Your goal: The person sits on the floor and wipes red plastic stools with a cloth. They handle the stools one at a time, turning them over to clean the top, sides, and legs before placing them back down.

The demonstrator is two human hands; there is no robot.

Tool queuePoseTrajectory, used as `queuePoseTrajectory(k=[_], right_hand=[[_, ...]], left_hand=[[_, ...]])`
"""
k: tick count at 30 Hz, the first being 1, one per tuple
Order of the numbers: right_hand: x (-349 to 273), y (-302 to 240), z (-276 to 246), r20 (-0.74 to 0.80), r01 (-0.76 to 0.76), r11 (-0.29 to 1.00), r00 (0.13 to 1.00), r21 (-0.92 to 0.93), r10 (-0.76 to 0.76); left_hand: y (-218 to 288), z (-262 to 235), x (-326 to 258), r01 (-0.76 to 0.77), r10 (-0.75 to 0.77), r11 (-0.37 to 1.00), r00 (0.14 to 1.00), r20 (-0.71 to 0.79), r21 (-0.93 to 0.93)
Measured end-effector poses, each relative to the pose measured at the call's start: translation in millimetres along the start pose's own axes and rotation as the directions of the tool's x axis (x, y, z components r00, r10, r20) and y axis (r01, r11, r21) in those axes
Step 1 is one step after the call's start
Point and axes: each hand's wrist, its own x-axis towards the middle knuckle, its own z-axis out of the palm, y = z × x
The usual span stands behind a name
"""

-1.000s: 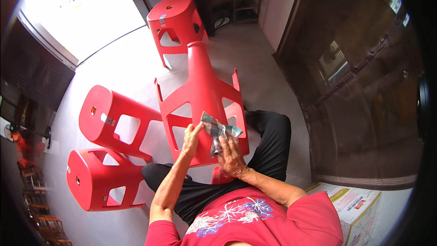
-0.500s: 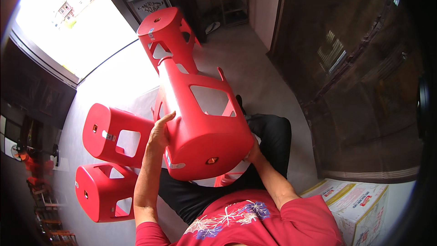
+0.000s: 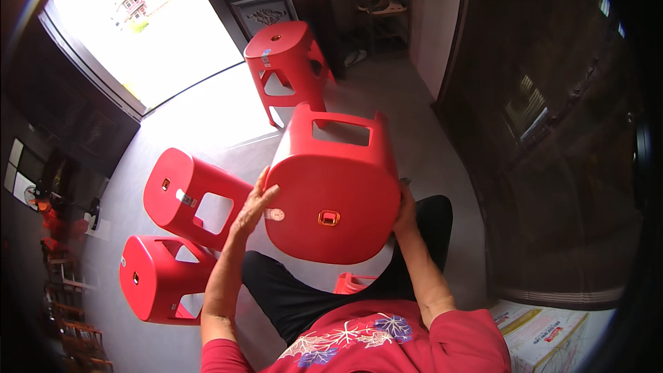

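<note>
A red plastic stool [image 3: 314,190] is held up between my two hands over my lap, its seat turned toward me and its legs pointing away. The seat has a small gold-edged hole in its middle and a pale sticker at the left edge. My left hand [image 3: 254,208] presses on the seat's left side, thumb toward the top. Gripping the right side is my right hand [image 3: 407,211], its fingers partly hidden behind the stool. Just left of my left arm, a second red stool [image 3: 166,186] lies tipped on its side, with a third red stool [image 3: 138,280] nearer me.
Another red stool [image 3: 280,45] stands upright ahead, by the bright open doorway. Part of a red plastic piece [image 3: 352,283] shows between my legs. White cartons [image 3: 545,335] sit at the lower right. A shoe rack [image 3: 387,7] stands at the back against the wall.
The held stool has tilted so its seat faces me more squarely and its legs point farther away. Both hands stay on its sides. My view has shifted slightly left.
</note>
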Motion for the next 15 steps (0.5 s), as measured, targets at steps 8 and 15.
queuePoseTrajectory(k=[8,15], right_hand=[[42.5,-29.8,58.7,-0.509,-0.102,0.958,0.859,-0.266,-0.05],[83.8,-59.0,91.5,-0.438,0.044,0.944,0.878,-0.326,-0.192]], left_hand=[[-66.5,28.4,26.9,-0.145,0.135,0.981,0.987,-0.084,-0.128],[-62.2,47.9,96.6,-0.073,0.207,0.953,0.868,-0.451,0.295]])
